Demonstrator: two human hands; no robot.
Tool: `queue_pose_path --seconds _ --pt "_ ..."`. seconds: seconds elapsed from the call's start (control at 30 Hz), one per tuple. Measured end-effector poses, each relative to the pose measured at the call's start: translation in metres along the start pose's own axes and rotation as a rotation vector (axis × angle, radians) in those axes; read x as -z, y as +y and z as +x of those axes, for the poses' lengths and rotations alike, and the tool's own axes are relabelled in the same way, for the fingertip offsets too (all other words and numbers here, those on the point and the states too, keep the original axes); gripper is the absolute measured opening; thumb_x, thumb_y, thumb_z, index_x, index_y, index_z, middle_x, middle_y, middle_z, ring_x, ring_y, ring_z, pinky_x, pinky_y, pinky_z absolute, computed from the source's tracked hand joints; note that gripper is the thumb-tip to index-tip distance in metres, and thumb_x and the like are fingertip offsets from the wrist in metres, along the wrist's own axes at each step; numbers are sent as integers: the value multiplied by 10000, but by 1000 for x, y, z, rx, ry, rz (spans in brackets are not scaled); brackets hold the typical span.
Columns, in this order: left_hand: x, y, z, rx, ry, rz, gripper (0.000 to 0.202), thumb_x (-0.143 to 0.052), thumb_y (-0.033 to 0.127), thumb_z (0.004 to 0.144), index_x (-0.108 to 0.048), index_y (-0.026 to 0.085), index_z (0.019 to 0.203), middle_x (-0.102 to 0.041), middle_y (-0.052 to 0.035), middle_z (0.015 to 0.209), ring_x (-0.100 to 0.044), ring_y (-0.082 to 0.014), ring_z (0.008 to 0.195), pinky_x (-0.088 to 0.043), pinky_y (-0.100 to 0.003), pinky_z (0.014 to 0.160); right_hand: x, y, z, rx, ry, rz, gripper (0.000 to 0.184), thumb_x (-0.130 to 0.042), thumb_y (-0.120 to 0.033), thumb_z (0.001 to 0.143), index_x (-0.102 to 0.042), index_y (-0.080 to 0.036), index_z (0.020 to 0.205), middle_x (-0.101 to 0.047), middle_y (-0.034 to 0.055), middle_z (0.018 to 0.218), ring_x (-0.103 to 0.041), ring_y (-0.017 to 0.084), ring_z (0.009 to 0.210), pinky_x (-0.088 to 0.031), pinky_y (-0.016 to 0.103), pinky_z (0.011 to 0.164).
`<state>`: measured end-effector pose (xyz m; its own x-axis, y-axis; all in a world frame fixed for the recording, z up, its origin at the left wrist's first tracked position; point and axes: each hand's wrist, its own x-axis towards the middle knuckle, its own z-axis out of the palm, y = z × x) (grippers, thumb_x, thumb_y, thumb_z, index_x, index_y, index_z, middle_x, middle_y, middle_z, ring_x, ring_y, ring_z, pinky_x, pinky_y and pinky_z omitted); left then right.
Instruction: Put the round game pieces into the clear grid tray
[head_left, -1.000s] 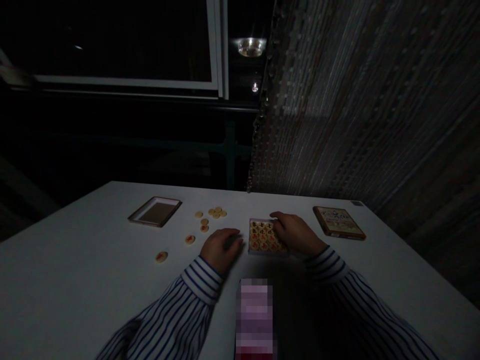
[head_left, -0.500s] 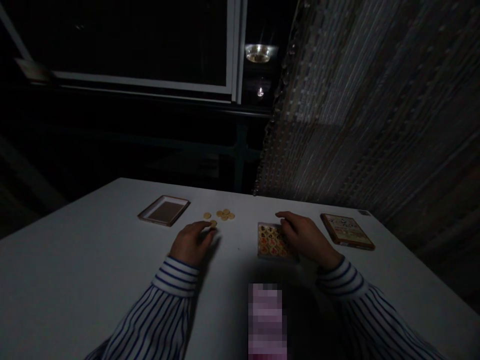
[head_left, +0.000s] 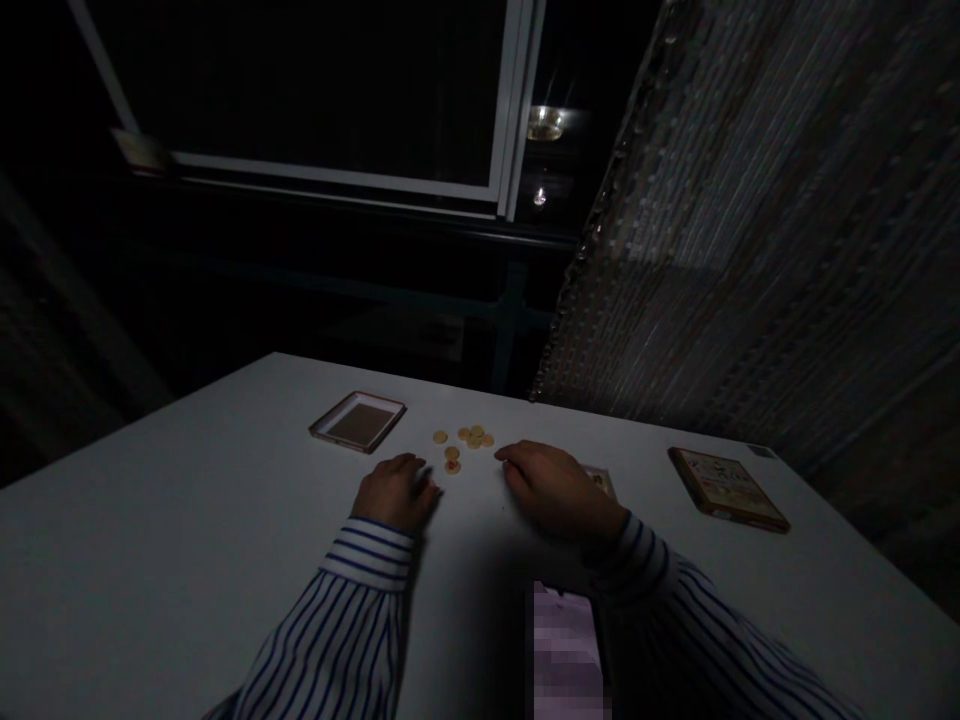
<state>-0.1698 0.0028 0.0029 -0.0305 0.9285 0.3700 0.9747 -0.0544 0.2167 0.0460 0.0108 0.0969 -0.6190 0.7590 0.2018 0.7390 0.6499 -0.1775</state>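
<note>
Several round, pale wooden Chinese chess pieces [head_left: 474,440] lie in a loose group on the white table [head_left: 225,500]. One chess piece [head_left: 452,467] at the near side of the group shows a red character. Left of it rests my left hand [head_left: 394,493], thumb and fingertips apart, holding nothing. My right hand [head_left: 561,490] reaches in from the right, its fingers stretched towards the group and just short of it. Beneath and behind that hand is the tray of chess pieces [head_left: 601,481], mostly hidden; only its far right corner shows.
A shallow box lid [head_left: 364,422] lies open side up at the left back. At the right is a flat printed box [head_left: 729,487]. A phone [head_left: 570,650] with a pixelated screen lies at the near edge. A bead curtain [head_left: 675,250] hangs behind the table.
My right hand has moved left from the tray towards the loose pieces, now covering most of the tray. My left hand has let go of a piece, which lies with its red character up.
</note>
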Motion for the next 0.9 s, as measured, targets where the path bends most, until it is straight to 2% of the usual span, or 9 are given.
queue_pose_path --seconds 0.13,0.27,0.53,0.67,0.9 --pt "-1 0 -1 55 -63 40 375 -519 376 688 -586 172 996 -582 -99 1080 -532 -235 970 -409 -329 816 -14 -8 11 57 -34 2 330 -299 -228 848 -558 -157 1039 -598 75 1007 -522 156 952 -339 251 843" --pt "2 1 -1 99 -132 37 322 -541 354 678 -599 188 949 -595 -75 1045 -538 -221 953 -400 -304 818 -34 -11 18 94 -43 6 317 -304 -227 846 -559 -159 1022 -597 73 964 -530 158 915 -355 259 805" --pt "-7 -5 1 33 -168 26 259 -549 334 664 -616 182 863 -625 -64 929 -559 -223 876 -421 -308 776 -69 -10 19 111 -20 -35 283 -319 -225 841 -562 -185 979 -586 54 891 -507 161 847 -348 270 743" --pt "-11 -6 0 32 -148 38 255 -537 345 677 -618 189 862 -621 -70 955 -559 -225 886 -421 -315 774 -78 -7 18 112 -32 -49 284 -328 -220 835 -556 -189 1001 -584 53 902 -495 166 853 -338 279 740" --pt "-13 -6 -1 28 -139 54 271 -512 356 702 -626 198 890 -622 -73 996 -557 -229 921 -426 -315 789 -82 -6 15 126 -42 -64 282 -321 -223 838 -555 -194 992 -580 49 892 -495 167 837 -344 281 720"
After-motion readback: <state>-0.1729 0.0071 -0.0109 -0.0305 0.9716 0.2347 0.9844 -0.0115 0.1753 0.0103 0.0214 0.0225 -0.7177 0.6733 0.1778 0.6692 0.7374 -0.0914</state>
